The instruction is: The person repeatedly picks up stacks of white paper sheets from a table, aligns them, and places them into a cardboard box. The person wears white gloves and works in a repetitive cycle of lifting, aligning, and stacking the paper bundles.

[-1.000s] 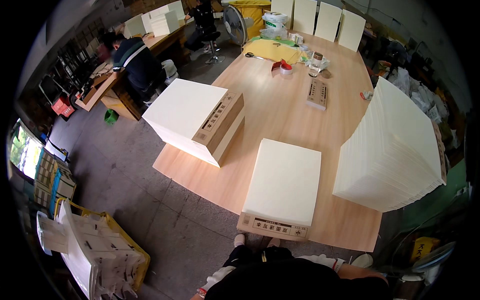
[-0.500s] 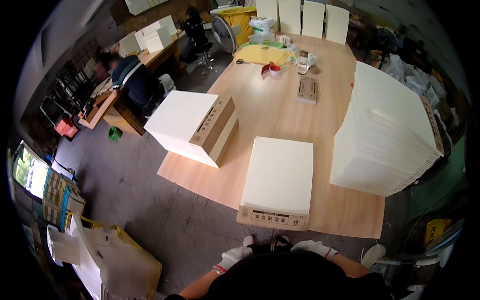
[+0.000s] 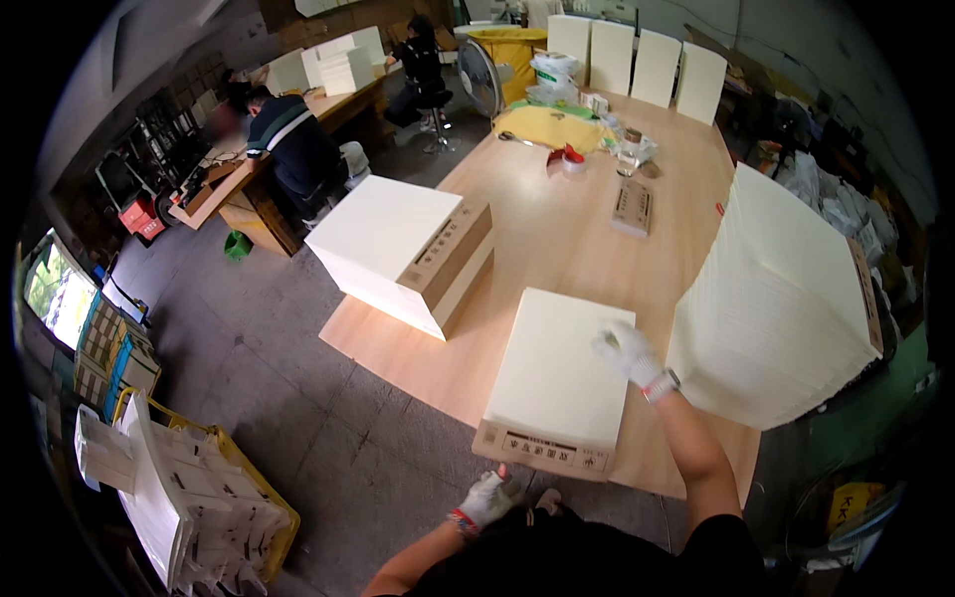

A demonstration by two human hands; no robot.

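Note:
In front of me, a stack of cream paper pads [image 3: 562,368] with a brown printed strip along its near side lies at the table's front edge. My right hand [image 3: 625,353], in a white glove, is over the stack's right side with its fingers apart; motion blurs it, and contact is unclear. Low at the stack's near left corner is my left hand [image 3: 487,499], also gloved, thumb pointing up and fingers loosely apart. It holds nothing that I can see. A taller stack of cream pads [image 3: 776,298] stands to the right, and another pad stack [image 3: 388,239] to the left.
On the wooden table [image 3: 557,234] lie a small brown printed block [image 3: 633,207], a tape roll [image 3: 573,159], scissors [image 3: 513,137] and a jar [image 3: 629,154]. Upright cream boards [image 3: 657,70] line the back. A loaded yellow cart [image 3: 269,527] stands lower left. A seated person [image 3: 288,144] works at another table.
My right hand has risen from near my body to the right side of the middle stack. My left hand has moved slightly up and right, toward the stack's front. The view has shifted.

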